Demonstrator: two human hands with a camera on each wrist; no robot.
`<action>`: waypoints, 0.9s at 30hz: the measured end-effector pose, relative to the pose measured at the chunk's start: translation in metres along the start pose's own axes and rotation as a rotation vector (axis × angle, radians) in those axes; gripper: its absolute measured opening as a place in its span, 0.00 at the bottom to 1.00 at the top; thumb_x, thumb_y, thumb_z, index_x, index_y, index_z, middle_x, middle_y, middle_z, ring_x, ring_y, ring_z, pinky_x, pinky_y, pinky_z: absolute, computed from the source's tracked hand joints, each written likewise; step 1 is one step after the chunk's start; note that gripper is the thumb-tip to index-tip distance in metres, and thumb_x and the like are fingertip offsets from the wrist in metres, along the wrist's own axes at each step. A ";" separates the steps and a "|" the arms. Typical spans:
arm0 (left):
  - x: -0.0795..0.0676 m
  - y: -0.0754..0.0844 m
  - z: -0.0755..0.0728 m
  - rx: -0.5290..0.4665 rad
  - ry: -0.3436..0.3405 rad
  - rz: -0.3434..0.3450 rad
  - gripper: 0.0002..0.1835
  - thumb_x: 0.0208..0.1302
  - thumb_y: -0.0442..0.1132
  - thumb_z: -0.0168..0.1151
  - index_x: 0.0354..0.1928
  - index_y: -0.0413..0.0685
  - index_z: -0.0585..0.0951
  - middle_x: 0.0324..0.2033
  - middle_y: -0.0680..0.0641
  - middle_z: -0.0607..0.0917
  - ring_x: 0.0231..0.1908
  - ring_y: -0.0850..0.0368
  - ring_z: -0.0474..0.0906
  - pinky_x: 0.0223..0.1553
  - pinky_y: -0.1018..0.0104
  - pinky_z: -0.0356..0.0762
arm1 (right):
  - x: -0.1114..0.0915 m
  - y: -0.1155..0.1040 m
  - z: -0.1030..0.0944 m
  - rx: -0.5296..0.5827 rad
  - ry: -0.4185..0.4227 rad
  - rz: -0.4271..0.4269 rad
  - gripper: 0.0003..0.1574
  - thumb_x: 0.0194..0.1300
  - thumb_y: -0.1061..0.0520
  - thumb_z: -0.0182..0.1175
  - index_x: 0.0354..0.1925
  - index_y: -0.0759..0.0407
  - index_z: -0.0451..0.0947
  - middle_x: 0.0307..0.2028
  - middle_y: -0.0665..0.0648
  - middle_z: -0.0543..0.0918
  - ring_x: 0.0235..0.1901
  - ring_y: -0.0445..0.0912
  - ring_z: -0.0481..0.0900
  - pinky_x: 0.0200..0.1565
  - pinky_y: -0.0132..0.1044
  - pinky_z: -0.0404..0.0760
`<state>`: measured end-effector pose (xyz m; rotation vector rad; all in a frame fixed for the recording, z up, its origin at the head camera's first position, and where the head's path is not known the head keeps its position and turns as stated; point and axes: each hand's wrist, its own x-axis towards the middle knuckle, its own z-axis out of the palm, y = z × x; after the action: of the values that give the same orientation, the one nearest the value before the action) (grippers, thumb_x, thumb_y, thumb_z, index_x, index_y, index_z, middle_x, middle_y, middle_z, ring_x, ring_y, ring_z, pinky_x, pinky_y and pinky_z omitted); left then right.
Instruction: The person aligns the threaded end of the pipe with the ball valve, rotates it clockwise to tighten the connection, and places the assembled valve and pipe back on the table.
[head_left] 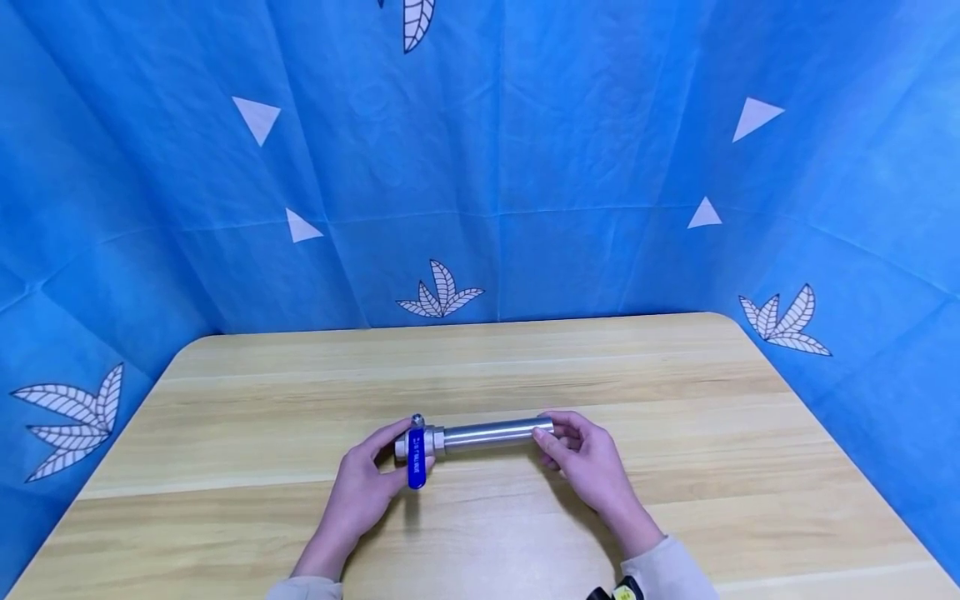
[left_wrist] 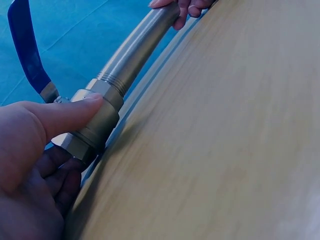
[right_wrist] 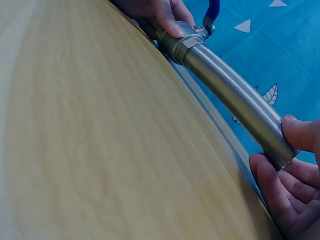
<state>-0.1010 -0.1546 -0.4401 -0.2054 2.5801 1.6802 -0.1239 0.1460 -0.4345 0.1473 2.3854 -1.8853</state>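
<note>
A steel ball valve [left_wrist: 101, 122] with a blue lever handle [head_left: 416, 458] is joined to a straight metal pipe [head_left: 491, 433]. My left hand [head_left: 365, 483] grips the valve body, its thumb [left_wrist: 75, 116] laid across the near side and the other fingers beneath and behind. At the pipe's far right end, my right hand [head_left: 588, 467] pinches it between thumb [right_wrist: 300, 132] and fingers. A few threads [left_wrist: 112, 82] show on the pipe where it enters the valve's hex end. Held between both hands, the assembly lies roughly level over the table, with its shadow below.
The wood-grain table [head_left: 225, 417] extends around both hands, with rounded far corners. Behind it hangs a blue cloth [head_left: 585, 167] printed with white triangles and leaves. A dark band-like device [head_left: 624, 590] sits at the right sleeve's cuff.
</note>
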 end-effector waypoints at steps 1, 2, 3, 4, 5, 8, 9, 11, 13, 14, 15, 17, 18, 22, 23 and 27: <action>0.000 0.000 0.000 0.003 0.001 -0.001 0.36 0.62 0.46 0.82 0.72 0.57 0.80 0.74 0.43 0.79 0.77 0.36 0.70 0.79 0.40 0.68 | 0.000 0.000 0.000 0.000 -0.003 0.002 0.25 0.71 0.57 0.72 0.63 0.61 0.82 0.44 0.61 0.89 0.33 0.48 0.87 0.35 0.33 0.88; -0.001 0.000 0.000 0.007 0.002 -0.001 0.36 0.62 0.46 0.81 0.72 0.57 0.81 0.74 0.43 0.79 0.77 0.36 0.70 0.79 0.39 0.69 | 0.000 0.000 0.000 -0.002 -0.005 0.003 0.25 0.71 0.57 0.72 0.62 0.61 0.82 0.44 0.61 0.89 0.33 0.48 0.87 0.34 0.33 0.88; -0.001 0.000 0.000 0.012 0.003 -0.003 0.36 0.63 0.46 0.81 0.72 0.57 0.81 0.74 0.43 0.80 0.77 0.36 0.70 0.79 0.39 0.69 | 0.000 0.001 0.000 -0.003 -0.007 0.003 0.24 0.71 0.56 0.72 0.62 0.61 0.82 0.44 0.61 0.89 0.33 0.48 0.86 0.33 0.33 0.87; -0.001 0.000 -0.001 0.018 0.005 -0.005 0.35 0.63 0.46 0.81 0.72 0.57 0.81 0.74 0.43 0.80 0.77 0.36 0.70 0.78 0.39 0.70 | 0.000 0.001 0.000 -0.004 -0.010 0.002 0.25 0.71 0.56 0.72 0.62 0.61 0.82 0.44 0.61 0.89 0.33 0.48 0.86 0.33 0.33 0.87; -0.001 0.000 -0.001 0.024 0.006 -0.008 0.35 0.63 0.47 0.81 0.72 0.57 0.81 0.74 0.43 0.80 0.77 0.36 0.71 0.78 0.39 0.70 | 0.000 0.002 0.000 -0.005 -0.011 0.001 0.24 0.71 0.56 0.72 0.62 0.61 0.83 0.43 0.61 0.89 0.33 0.48 0.86 0.33 0.33 0.87; -0.001 0.000 -0.001 0.031 0.003 0.001 0.36 0.63 0.48 0.81 0.72 0.56 0.81 0.74 0.42 0.80 0.76 0.34 0.71 0.78 0.37 0.70 | 0.000 0.002 -0.001 -0.005 -0.012 -0.003 0.25 0.71 0.56 0.73 0.62 0.60 0.82 0.43 0.61 0.89 0.33 0.48 0.86 0.33 0.33 0.87; -0.001 0.000 -0.001 0.031 0.001 0.002 0.36 0.63 0.48 0.81 0.73 0.56 0.81 0.73 0.42 0.80 0.76 0.34 0.71 0.78 0.37 0.70 | -0.001 0.002 -0.001 -0.004 -0.012 -0.004 0.25 0.71 0.56 0.73 0.62 0.60 0.82 0.43 0.61 0.89 0.33 0.47 0.86 0.33 0.33 0.87; -0.001 0.000 -0.001 0.025 -0.003 0.004 0.36 0.63 0.48 0.81 0.73 0.56 0.81 0.73 0.42 0.80 0.76 0.34 0.71 0.78 0.36 0.70 | -0.001 0.002 -0.001 -0.005 -0.018 -0.005 0.26 0.70 0.55 0.73 0.63 0.59 0.82 0.43 0.60 0.90 0.33 0.47 0.86 0.33 0.33 0.87; -0.001 0.000 0.000 0.015 -0.009 -0.001 0.35 0.63 0.47 0.81 0.73 0.57 0.81 0.73 0.43 0.80 0.77 0.35 0.71 0.78 0.37 0.70 | -0.002 0.002 -0.002 -0.011 -0.025 -0.009 0.27 0.70 0.55 0.73 0.64 0.59 0.82 0.42 0.60 0.89 0.33 0.47 0.86 0.33 0.33 0.86; -0.001 0.000 0.000 0.011 -0.011 -0.002 0.35 0.63 0.47 0.81 0.73 0.57 0.81 0.74 0.43 0.80 0.77 0.35 0.71 0.78 0.38 0.70 | -0.002 0.002 -0.003 -0.013 -0.031 -0.012 0.28 0.69 0.55 0.74 0.64 0.59 0.82 0.42 0.60 0.89 0.33 0.47 0.86 0.33 0.33 0.86; -0.001 0.000 0.000 0.009 -0.013 -0.001 0.35 0.63 0.46 0.81 0.73 0.57 0.81 0.74 0.43 0.80 0.77 0.35 0.71 0.78 0.38 0.69 | -0.002 0.002 -0.003 -0.017 -0.034 -0.012 0.29 0.68 0.56 0.74 0.65 0.58 0.82 0.42 0.60 0.89 0.33 0.47 0.85 0.32 0.33 0.85; -0.001 0.001 0.000 0.010 -0.015 0.000 0.35 0.64 0.46 0.81 0.73 0.56 0.80 0.74 0.43 0.80 0.77 0.36 0.71 0.78 0.38 0.69 | -0.003 0.002 -0.004 -0.028 -0.038 -0.013 0.31 0.67 0.56 0.75 0.66 0.57 0.82 0.42 0.59 0.89 0.34 0.47 0.85 0.32 0.33 0.84; -0.001 0.001 0.000 0.012 -0.016 0.000 0.35 0.64 0.46 0.80 0.73 0.56 0.80 0.74 0.43 0.80 0.77 0.36 0.71 0.79 0.39 0.69 | -0.003 0.002 -0.004 -0.033 -0.038 -0.014 0.31 0.66 0.56 0.75 0.66 0.57 0.82 0.42 0.58 0.88 0.34 0.47 0.85 0.32 0.32 0.84; -0.001 0.001 0.000 0.015 -0.016 0.016 0.35 0.64 0.46 0.80 0.73 0.55 0.80 0.73 0.42 0.80 0.77 0.35 0.71 0.78 0.40 0.70 | -0.003 0.001 -0.004 -0.044 -0.040 -0.016 0.32 0.66 0.55 0.76 0.66 0.55 0.81 0.42 0.57 0.87 0.36 0.47 0.84 0.31 0.33 0.84; -0.001 0.001 -0.001 0.015 -0.015 0.018 0.35 0.64 0.46 0.80 0.73 0.55 0.80 0.73 0.42 0.80 0.77 0.35 0.71 0.78 0.40 0.70 | -0.002 0.002 -0.004 -0.044 -0.041 -0.017 0.32 0.66 0.55 0.76 0.66 0.55 0.81 0.42 0.57 0.87 0.36 0.47 0.84 0.31 0.33 0.84; -0.001 0.000 -0.001 0.014 -0.013 0.019 0.35 0.64 0.46 0.80 0.73 0.56 0.80 0.73 0.43 0.80 0.77 0.36 0.71 0.78 0.40 0.70 | -0.001 0.003 -0.004 -0.042 -0.046 -0.019 0.32 0.65 0.56 0.76 0.66 0.55 0.82 0.41 0.58 0.87 0.35 0.47 0.84 0.30 0.33 0.85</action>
<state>-0.1001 -0.1549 -0.4395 -0.1691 2.5919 1.6634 -0.1224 0.1505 -0.4359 0.0772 2.4022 -1.8244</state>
